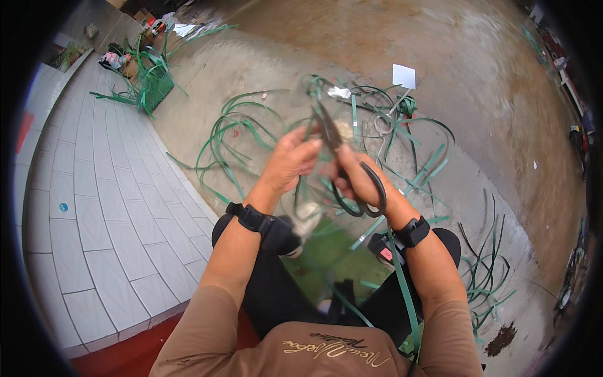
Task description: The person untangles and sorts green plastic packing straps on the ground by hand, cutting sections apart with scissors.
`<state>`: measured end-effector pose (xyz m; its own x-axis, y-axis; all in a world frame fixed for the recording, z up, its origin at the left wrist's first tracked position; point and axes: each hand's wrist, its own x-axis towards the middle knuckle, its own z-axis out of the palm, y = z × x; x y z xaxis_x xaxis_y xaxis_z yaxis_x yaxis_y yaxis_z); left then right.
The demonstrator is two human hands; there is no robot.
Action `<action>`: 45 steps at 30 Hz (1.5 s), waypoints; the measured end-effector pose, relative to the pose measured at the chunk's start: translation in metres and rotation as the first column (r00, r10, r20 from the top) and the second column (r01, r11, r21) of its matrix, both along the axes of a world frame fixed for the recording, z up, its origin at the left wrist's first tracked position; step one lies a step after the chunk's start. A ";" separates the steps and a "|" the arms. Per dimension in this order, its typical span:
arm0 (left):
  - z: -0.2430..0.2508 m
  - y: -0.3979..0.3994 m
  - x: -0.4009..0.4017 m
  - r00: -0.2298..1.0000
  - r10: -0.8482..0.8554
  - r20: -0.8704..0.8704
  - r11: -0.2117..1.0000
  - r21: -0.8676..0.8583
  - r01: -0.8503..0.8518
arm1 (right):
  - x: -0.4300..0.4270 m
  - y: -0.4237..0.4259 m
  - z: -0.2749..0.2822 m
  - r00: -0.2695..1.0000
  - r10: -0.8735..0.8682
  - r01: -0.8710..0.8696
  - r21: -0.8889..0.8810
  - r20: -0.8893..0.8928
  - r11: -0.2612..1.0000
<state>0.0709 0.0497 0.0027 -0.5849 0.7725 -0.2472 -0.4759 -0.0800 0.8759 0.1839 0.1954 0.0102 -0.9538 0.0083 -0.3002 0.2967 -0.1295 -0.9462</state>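
Note:
In my right hand (355,174) is a pair of large black-handled scissors (330,129), their dark blades pointing up and away from me. My left hand (294,158) is raised just left of the blades, its fingers curled on a thin green strap; blur hides part of that hold. Long green plastic straps (221,132) lie in loops on the concrete floor beyond and around both hands. One flat green strap (403,287) runs down over my right thigh. Between my legs a green surface (320,264) shows, partly covered by blurred straps.
A white-tiled ledge (99,221) runs along the left. At its far end stands a green woven piece (158,89) with loose strap ends. A white square sheet (403,76) lies on the floor ahead. More dark green straps (487,268) lie at the right, near a brown stain.

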 end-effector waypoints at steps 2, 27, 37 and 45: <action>0.000 0.000 0.002 0.998 -0.069 -0.008 0.998 -0.007 0.069 | 0.002 0.002 0.005 0.999 0.036 -0.036 -0.072 -0.004 0.997; -0.004 -0.007 0.002 0.938 -0.171 0.301 0.984 0.092 0.150 | 0.027 0.023 0.013 0.964 0.229 -0.238 -0.052 -0.134 0.970; -0.012 -0.006 0.000 0.889 -0.280 0.363 0.957 0.177 0.230 | 0.033 0.024 0.022 0.977 0.186 -0.179 0.075 -0.105 0.981; -0.004 -0.014 0.007 0.915 -0.260 0.309 0.954 0.228 0.194 | 0.037 0.012 0.021 0.986 0.149 -0.150 -0.003 -0.079 0.989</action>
